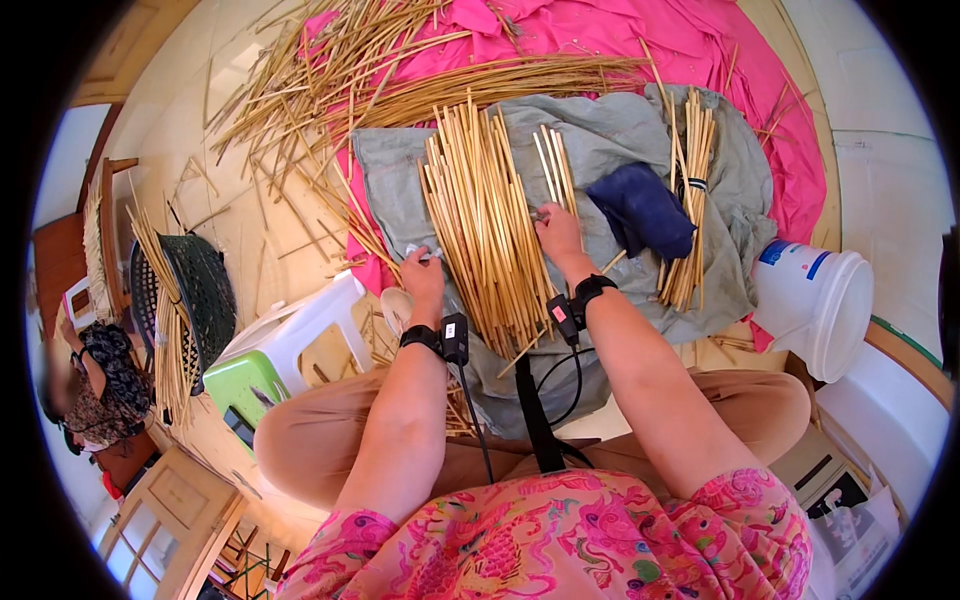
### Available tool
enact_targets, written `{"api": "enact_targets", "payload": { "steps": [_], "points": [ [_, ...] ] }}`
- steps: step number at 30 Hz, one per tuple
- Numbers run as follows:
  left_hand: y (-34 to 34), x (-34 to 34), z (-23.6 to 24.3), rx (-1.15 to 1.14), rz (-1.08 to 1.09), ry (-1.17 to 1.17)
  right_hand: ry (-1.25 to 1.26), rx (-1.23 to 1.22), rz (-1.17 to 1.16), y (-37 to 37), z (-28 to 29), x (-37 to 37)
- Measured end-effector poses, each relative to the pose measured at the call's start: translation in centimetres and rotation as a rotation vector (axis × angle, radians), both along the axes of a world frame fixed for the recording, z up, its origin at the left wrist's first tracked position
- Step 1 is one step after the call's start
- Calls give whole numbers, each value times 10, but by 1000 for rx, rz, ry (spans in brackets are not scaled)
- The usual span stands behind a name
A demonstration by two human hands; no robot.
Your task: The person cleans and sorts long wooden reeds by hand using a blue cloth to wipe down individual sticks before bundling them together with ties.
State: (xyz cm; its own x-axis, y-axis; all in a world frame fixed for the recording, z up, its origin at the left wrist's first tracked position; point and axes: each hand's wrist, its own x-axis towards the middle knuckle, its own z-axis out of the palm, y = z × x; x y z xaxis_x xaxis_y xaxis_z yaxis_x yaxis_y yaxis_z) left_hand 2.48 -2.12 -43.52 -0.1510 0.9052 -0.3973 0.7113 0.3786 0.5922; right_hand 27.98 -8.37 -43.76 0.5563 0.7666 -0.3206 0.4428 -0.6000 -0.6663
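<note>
A wide pile of straw-coloured sticks point(470, 210) lies upright in the picture on a grey cloth point(390, 165), with a few separate sticks point(552, 160) to its right. Left of the pile, my left hand point(422, 275) has its fingers closed on a small whitish scrap point(414, 250). My right hand point(556, 235) is at the pile's right edge, below the separate sticks, fingers curled on something small and greyish that I cannot make out. A crumpled navy cloth point(640, 205) lies right of it, beside a tied bundle of sticks point(690, 250).
Loose stalks point(270, 80) lie beyond, partly on pink fabric point(765, 60). A white-and-green plastic stool point(260, 345) and a basket point(205, 290) holding sticks stand left, a white bucket point(830, 310) right. Another person point(90, 390) sits at far left.
</note>
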Motion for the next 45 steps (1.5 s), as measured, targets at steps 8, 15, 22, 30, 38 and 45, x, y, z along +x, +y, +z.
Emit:
{"api": "enact_targets", "payload": {
  "steps": [8, 15, 22, 30, 38, 45],
  "points": [
    [17, 34, 33, 233, -194, 77, -126, 14, -32, 4, -2, 6],
    [19, 89, 56, -31, -487, 109, 116, 20, -67, -5, 23, -14],
    [9, 87, 21, -306, -638, 266, -44, -89, 108, -11, 25, -35],
    [-11, 71, 57, -701, -571, 66, 35, -138, 214, -28, 36, -36],
    [11, 78, 61, -634, -520, -22, 25, -89, 65, -1, 34, -35],
    [19, 63, 26, -583, -502, 39, -77, -80, 99, -15, 22, -49]
  ]
}}
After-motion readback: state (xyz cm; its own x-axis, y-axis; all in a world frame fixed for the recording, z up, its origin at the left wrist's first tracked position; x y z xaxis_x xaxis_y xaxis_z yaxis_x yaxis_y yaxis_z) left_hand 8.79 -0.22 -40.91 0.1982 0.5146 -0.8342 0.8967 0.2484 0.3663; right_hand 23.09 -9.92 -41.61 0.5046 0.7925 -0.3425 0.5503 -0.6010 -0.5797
